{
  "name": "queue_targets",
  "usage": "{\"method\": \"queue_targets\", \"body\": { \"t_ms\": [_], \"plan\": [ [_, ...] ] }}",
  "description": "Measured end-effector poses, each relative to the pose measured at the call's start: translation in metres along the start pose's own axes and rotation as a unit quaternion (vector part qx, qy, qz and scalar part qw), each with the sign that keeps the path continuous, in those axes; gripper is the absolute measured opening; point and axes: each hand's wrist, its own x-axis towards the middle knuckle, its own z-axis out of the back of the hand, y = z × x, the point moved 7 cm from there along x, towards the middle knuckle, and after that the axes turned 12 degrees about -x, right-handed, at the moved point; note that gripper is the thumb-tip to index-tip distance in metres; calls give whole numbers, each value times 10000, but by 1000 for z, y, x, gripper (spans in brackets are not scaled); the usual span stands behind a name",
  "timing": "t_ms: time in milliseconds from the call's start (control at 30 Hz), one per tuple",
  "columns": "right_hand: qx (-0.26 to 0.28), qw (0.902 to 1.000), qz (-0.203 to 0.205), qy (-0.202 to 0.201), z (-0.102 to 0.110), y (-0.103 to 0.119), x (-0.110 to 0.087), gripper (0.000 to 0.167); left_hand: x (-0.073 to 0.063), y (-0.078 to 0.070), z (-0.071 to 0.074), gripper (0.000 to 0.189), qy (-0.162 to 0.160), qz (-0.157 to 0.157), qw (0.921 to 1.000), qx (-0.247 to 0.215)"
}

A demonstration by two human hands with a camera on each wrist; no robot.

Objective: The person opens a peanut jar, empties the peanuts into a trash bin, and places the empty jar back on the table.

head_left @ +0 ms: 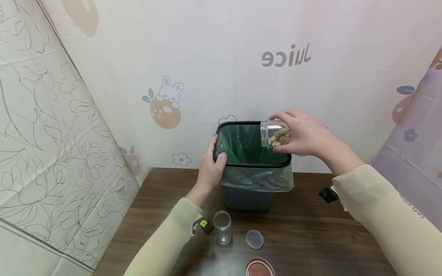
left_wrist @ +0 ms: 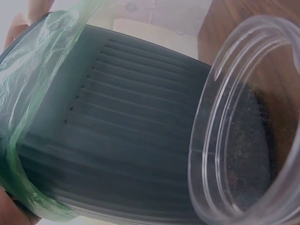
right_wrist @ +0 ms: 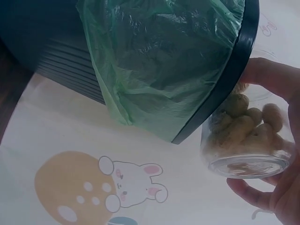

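Note:
My right hand (head_left: 307, 132) grips a clear jar (head_left: 264, 134) partly filled with what look like unshelled peanuts (head_left: 280, 137). The jar lies on its side over the right part of a grey-blue trash bin (head_left: 246, 199), its mouth facing left above the opening. In the right wrist view the peanuts (right_wrist: 239, 129) rest inside, near the jar's base. My left hand (head_left: 211, 165) pinches the bin's black rim at the left, thumb on the near side. A green plastic bag (head_left: 259, 179) lines the bin and folds over its rim. The bin's bottom inside is hidden.
On the brown wooden table (head_left: 310, 222), a second clear jar (head_left: 223, 229) stands uncovered in front of the bin, near my left wrist. Beside it lie a translucent disc-shaped lid (head_left: 254, 239) and a red lid (head_left: 259, 268). A printed curtain (head_left: 207, 57) hangs behind.

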Motion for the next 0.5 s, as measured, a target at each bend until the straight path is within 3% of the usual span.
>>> {"method": "queue_targets", "body": {
  "t_ms": [500],
  "plan": [
    [-271, 9986, 362, -288, 0, 7, 4, 85, 0, 1, 0, 70, 43, -45, 10000, -50]
  ]
}}
